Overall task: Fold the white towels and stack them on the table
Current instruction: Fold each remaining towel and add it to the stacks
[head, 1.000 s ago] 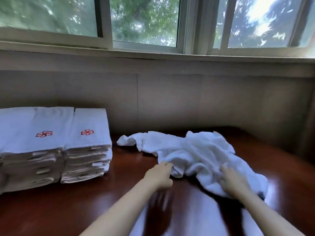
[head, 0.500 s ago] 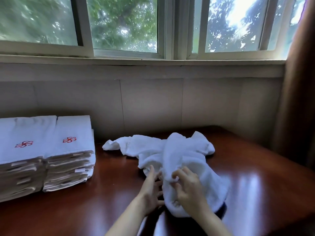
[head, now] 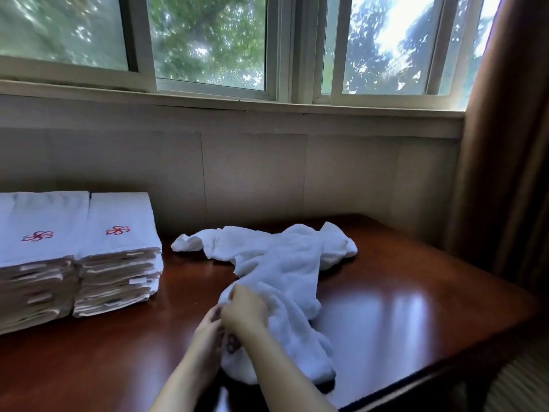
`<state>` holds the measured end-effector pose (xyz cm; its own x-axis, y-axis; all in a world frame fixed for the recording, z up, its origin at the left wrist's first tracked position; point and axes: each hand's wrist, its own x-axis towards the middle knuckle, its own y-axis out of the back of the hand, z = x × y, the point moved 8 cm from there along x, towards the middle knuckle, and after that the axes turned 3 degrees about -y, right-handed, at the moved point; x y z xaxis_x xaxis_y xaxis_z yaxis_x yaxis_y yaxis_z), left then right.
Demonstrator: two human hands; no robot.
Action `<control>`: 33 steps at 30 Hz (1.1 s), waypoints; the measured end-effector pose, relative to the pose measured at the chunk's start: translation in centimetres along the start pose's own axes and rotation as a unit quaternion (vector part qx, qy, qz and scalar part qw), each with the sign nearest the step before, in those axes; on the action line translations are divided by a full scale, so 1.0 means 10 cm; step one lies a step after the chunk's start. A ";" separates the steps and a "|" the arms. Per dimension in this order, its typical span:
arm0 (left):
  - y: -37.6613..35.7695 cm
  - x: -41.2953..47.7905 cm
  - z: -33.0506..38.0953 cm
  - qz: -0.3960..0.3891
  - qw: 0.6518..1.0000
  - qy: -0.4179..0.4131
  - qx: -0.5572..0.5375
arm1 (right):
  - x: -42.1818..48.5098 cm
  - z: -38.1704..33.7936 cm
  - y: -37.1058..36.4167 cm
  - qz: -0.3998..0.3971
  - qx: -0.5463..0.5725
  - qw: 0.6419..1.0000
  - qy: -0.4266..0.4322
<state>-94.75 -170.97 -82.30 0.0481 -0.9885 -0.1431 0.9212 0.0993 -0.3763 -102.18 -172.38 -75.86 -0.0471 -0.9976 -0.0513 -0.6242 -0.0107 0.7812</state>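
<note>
Counter point(head: 386, 307): dark, glossy, under window. Two folded stacks point(head: 116, 230) far left, side by side, touching. Loose towel point(head: 285, 263) crumpled at centre, far end trailing toward wall, near end bunched at my hands. Risk, my judgement: wrong edge lifted, cloth twisted, fold comes out skewed; slick counter may let towel slide toward near-right edge. Right hand point(head: 246, 315): fingers curled, gripping towel's near-left edge. Left hand point(head: 208, 333): just beside it, fingers curled on same edge, partly hidden.

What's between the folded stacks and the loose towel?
Only bare, glossy tabletop separates the folded stacks from the loose towel; nothing sits in that gap, per the head view.
</note>
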 end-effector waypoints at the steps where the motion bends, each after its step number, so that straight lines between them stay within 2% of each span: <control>1: 0.09 -0.01 0.08 -0.001 0.998 -0.022 0.055 | -0.06 -0.01 -0.06 0.011 0.042 0.999 -0.018; 4: 0.32 -0.03 0.22 -0.017 0.982 -0.045 0.183 | -0.14 -0.08 -0.23 0.018 0.118 0.993 -0.015; 6: 0.41 -0.03 0.26 -0.030 0.959 -0.065 0.276 | -0.15 -0.12 -0.27 0.026 0.149 0.988 -0.015; 9: 0.50 0.00 0.31 -0.021 0.936 -0.093 0.339 | -0.16 -0.14 -0.31 0.047 0.179 0.982 -0.025; 11: 0.62 0.04 0.41 0.014 0.935 -0.106 0.337 | -0.19 -0.22 -0.22 0.086 0.223 0.971 0.002; 13: 0.89 0.05 0.63 0.102 0.924 -0.132 0.344 | -0.23 -0.27 -0.02 0.155 0.244 0.957 0.036; 15: 1.24 -0.07 0.99 0.227 0.883 -0.187 0.366 | -0.27 -0.26 0.13 0.215 0.210 0.952 0.055; 16: 1.39 -0.17 1.20 0.288 0.843 -0.228 0.392 | -0.28 -0.23 0.16 0.233 0.175 0.955 0.056; 18: 1.66 -0.38 1.52 0.383 0.755 -0.286 0.449 | -0.25 -0.15 0.09 0.220 0.118 0.968 0.036; 19: 1.78 -0.42 1.59 0.408 0.729 -0.285 0.469 | -0.22 -0.10 -0.01 0.187 0.095 0.978 0.020; 20: 1.87 -0.43 1.60 0.411 0.726 -0.254 0.490 | -0.18 -0.06 -0.14 0.144 0.069 0.987 0.004; 21: 1.90 -0.39 1.54 0.390 0.743 -0.211 0.502 | -0.14 -0.02 -0.29 0.098 0.032 0.995 -0.010; 23: 1.75 -0.22 1.26 0.278 0.783 -0.133 0.540 | -0.09 0.03 -0.58 0.014 -0.067 0.997 -0.024; 24: 1.57 -0.15 1.07 0.193 0.762 -0.103 0.610 | -0.08 0.03 -0.70 -0.013 -0.114 0.993 -0.021; 25: 1.41 -0.11 0.89 0.127 0.723 -0.077 0.675 | -0.08 0.02 -0.76 -0.026 -0.151 0.988 -0.016; 27: 1.22 -0.09 0.69 0.068 0.661 -0.045 0.746 | -0.08 -0.06 -0.78 -0.009 -0.203 0.979 0.008; 30: 1.20 -0.07 0.63 0.062 0.640 -0.051 0.765 | -0.10 -0.22 -0.68 0.029 -0.272 0.959 0.070; 33: 1.29 -0.07 0.72 0.091 0.613 -0.070 0.781 | -0.20 -0.36 -0.64 -0.010 -0.293 0.948 0.127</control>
<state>-80.16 -169.78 -80.43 0.1365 -0.9883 0.0677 0.1356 0.0864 0.9870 -95.23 -170.56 -78.53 0.1950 -0.9805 0.0231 -0.0798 0.0076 0.9968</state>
